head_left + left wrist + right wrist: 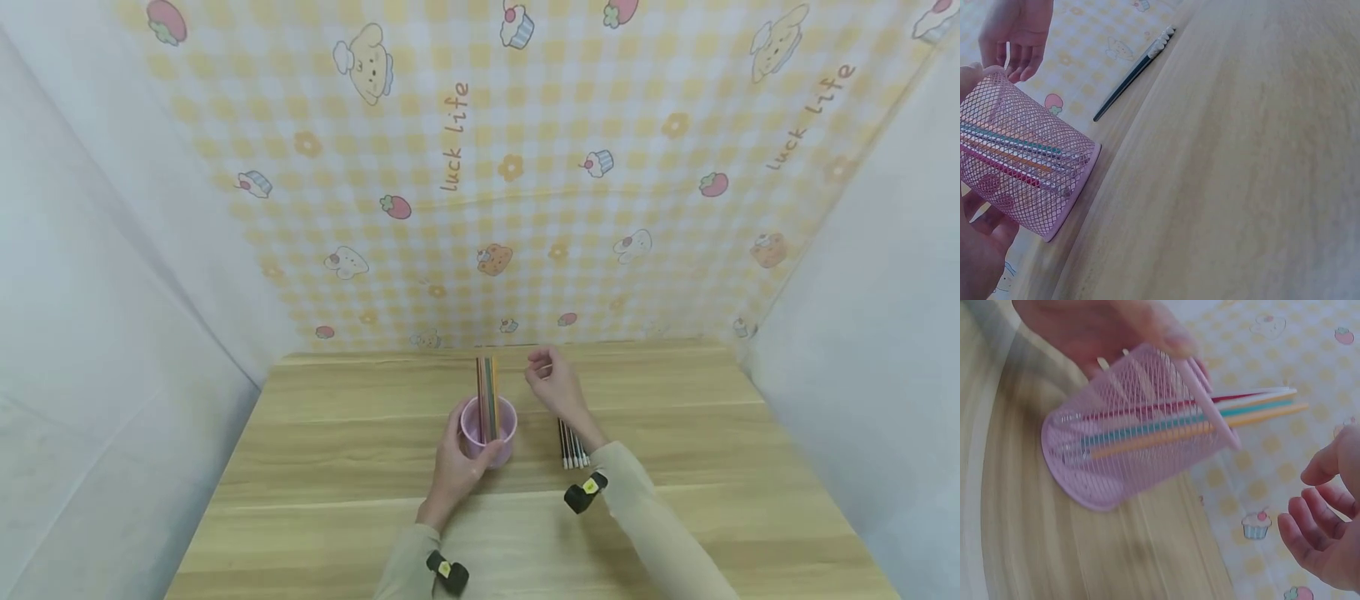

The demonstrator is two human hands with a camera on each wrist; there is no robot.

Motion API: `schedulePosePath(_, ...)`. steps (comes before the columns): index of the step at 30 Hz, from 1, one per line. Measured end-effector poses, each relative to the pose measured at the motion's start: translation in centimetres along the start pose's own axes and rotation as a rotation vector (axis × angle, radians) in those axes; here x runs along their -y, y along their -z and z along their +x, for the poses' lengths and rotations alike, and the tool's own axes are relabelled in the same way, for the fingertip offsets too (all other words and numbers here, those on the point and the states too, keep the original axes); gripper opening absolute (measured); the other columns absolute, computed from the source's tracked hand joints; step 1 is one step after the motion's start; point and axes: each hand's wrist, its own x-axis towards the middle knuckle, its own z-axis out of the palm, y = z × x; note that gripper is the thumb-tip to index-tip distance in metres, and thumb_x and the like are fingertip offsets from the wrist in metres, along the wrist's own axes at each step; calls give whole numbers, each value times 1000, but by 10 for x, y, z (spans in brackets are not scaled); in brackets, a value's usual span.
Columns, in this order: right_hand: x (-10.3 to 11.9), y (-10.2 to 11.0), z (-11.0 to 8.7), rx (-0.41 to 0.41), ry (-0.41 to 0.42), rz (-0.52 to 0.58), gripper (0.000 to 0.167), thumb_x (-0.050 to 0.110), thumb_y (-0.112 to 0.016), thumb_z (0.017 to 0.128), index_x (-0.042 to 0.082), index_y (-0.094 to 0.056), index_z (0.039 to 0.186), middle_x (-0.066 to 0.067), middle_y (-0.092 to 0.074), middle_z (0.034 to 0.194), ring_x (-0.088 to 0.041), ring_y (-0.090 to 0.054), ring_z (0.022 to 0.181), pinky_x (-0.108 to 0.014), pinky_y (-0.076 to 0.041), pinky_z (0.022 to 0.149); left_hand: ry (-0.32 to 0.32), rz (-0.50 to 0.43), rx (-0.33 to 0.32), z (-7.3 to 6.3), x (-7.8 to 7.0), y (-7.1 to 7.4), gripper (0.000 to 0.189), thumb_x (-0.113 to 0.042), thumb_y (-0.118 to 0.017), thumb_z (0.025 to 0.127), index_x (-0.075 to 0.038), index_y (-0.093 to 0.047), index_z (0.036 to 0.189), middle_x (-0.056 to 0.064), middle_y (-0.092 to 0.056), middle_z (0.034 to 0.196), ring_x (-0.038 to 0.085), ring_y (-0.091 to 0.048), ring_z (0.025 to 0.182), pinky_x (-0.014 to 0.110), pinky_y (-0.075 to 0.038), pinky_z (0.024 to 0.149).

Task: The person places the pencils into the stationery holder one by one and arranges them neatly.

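A pink mesh pen cup (pixel 504 454) stands upright on the table, and my left hand (pixel 455 471) grips it around its side, thumb at the near rim. Inside lean several slim coloured sticks (pixel 487 400), red, teal and orange among them, rising above the rim with their clear, silvery ends at the bottom. My right hand (pixel 557 387) hovers beyond the cup to its right, fingers loosely curled with nothing between them. Beneath the right wrist lie several dark sticks (pixel 575 454) side by side, partly hidden by the forearm; the left wrist view shows their pale beaded ends (pixel 1160 42).
The wooden table (pixel 315 467) runs back to a yellow checked cloth (pixel 420 167) with cartoon prints. White curtains (pixel 97 333) hang on both sides. A black band with a small camera (pixel 447 573) sits on each wrist.
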Motion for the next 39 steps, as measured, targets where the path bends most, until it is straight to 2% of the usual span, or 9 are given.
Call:
schedulePosePath(4, -7, 11, 2, -9, -42, -12, 29, 4, -63, 91, -4, -59, 119, -20, -66, 107, -33, -66, 97, -36, -62, 76, 31, -12, 7, -1, -2, -1, 84, -23, -84, 83, -15, -39, 153, 13, -53, 149, 34, -54, 134, 55, -45, 113)
schedulePosePath(11, -21, 28, 11, -42, -81, -24, 32, 5, -59, 92, -4, -56, 123, -21, -63, 112, -36, -65, 103, -43, -60, 86, 52, -23, -2, 1, -5, -1, 86, -20, -84, 82, -3, -39, 152, 17, -52, 148, 37, -53, 134, 56, -43, 115)
schedulePosePath(21, -53, 40, 10, -74, -147, -53, 31, 3, -60, 93, -7, -57, 122, -27, -63, 116, -39, -63, 107, -48, -58, 93, 70, -29, 6, 1, -1, -1, 87, -21, -85, 80, -6, -40, 152, 14, -53, 148, 33, -53, 135, 53, -44, 115)
schedulePosePath(26, -72, 40, 8, -97, -194, -100, 32, 1, -58, 91, -9, -57, 121, -28, -63, 114, -41, -64, 106, -50, -58, 92, 54, -27, 3, 2, -2, -2, 87, -21, -85, 80, 1, -39, 151, 14, -53, 147, 34, -53, 135, 53, -43, 115)
schedulePosePath(34, -91, 39, 3, -79, -221, -147, 35, -1, -57, 87, -11, -56, 121, -30, -63, 113, -42, -63, 105, -50, -58, 92, 13, -15, 0, 2, 0, -1, 83, -21, -84, 82, -11, -40, 152, 15, -54, 147, 36, -54, 134, 57, -45, 113)
schedulePosePath(39, -97, 37, 1, -63, -241, -175, 34, -2, -58, 88, -11, -56, 120, -31, -63, 113, -42, -63, 104, -50, -58, 92, 20, -15, 1, 2, 0, -2, 83, -22, -84, 82, -15, -41, 152, 14, -54, 147, 35, -54, 133, 57, -45, 113)
